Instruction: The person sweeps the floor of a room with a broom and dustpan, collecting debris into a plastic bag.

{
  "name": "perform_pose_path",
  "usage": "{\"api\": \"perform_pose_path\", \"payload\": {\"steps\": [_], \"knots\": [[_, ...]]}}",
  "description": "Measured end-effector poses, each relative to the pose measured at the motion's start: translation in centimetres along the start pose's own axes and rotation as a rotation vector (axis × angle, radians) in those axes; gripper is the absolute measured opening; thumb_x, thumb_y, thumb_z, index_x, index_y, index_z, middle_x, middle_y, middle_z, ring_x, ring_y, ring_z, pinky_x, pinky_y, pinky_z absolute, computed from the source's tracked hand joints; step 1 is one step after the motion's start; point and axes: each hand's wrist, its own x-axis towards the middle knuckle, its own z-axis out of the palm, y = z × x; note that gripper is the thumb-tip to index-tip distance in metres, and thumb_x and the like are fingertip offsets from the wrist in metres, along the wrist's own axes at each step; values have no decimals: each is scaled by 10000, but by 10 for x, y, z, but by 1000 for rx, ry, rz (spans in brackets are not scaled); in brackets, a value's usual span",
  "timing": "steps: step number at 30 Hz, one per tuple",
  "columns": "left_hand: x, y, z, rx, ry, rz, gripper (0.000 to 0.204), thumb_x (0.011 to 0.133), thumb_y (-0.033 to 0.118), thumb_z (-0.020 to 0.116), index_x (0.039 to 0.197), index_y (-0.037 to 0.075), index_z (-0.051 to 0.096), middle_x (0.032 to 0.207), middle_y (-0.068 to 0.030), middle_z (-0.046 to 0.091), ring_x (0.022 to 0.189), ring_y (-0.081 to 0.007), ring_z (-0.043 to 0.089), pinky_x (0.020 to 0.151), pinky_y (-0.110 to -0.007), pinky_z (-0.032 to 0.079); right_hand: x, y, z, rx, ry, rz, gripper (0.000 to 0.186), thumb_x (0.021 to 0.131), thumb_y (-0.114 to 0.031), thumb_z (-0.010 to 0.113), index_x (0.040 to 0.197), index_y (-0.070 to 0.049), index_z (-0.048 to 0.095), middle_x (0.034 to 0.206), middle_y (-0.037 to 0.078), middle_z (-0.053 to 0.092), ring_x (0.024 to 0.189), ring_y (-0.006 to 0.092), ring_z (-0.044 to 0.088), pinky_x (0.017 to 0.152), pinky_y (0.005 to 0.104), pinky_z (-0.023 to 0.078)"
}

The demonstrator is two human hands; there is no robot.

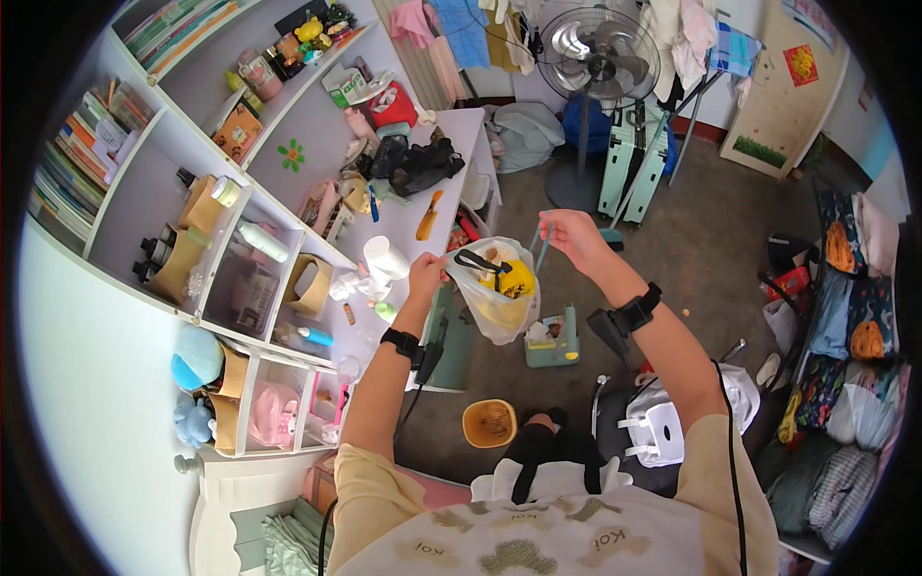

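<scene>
A white plastic bag (499, 317) hangs in front of me, its mouth facing up. Inside it lie a yellow wrapper (517, 278), a black strap (477, 259) and some brownish scraps. My left hand (427, 276) is closed on the bag's left rim. On the other side, my right hand (574, 240) pinches a thin bluish strip (544, 246) beside the bag's right edge. Whether that strip is joined to the bag I cannot tell. Black bands with small devices sit on both my wrists.
Below the bag stand a green box (553, 348) with tissue in it and a yellow bin (489, 423). Left is a cluttered desk (459, 144) with a white paper roll (384, 257). A fan (600, 67) and mint suitcase (634, 158) stand ahead; a white bag (656, 432) is at right.
</scene>
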Motion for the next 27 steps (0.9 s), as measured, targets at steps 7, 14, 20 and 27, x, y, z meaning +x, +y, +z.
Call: {"api": "perform_pose_path", "payload": {"steps": [7, 14, 20, 27], "knots": [[52, 2, 11, -3, -48, -10, 182, 784, 161, 577, 653, 85, 478, 544, 2, 482, 455, -87, 477, 423, -200, 328, 34, -19, -16, -4, 51, 43, 127, 739, -169, 586, 755, -47, 556, 734, 28, 560, 694, 118, 533, 693, 242, 425], [131, 14, 29, 104, -204, 65, 173, 775, 157, 574, 654, 78, 481, 554, -9, 501, 457, -98, 501, 413, -216, 349, 69, -37, -17, -14, 77, 31, 122, 753, -154, 573, 786, -37, 558, 712, 12, 560, 671, 93, 530, 645, 216, 417], [152, 10, 68, 34, -395, -70, 156, 795, 151, 553, 670, 85, 489, 513, -11, 492, 426, -94, 479, 405, -206, 368, 103, 8, -8, -37, 242, 39, 196, 735, -133, 574, 886, -9, 567, 712, 17, 554, 671, 77, 518, 631, 205, 410], [191, -21, 106, -204, -473, -408, 139, 811, 108, 508, 705, 65, 429, 634, -26, 460, 698, -252, 628, 584, -339, 541, 153, 78, -4, -307, 393, -25, 300, 731, -102, 575, 1002, 28, 559, 863, 59, 599, 763, 110, 537, 673, 240, 424]]}}
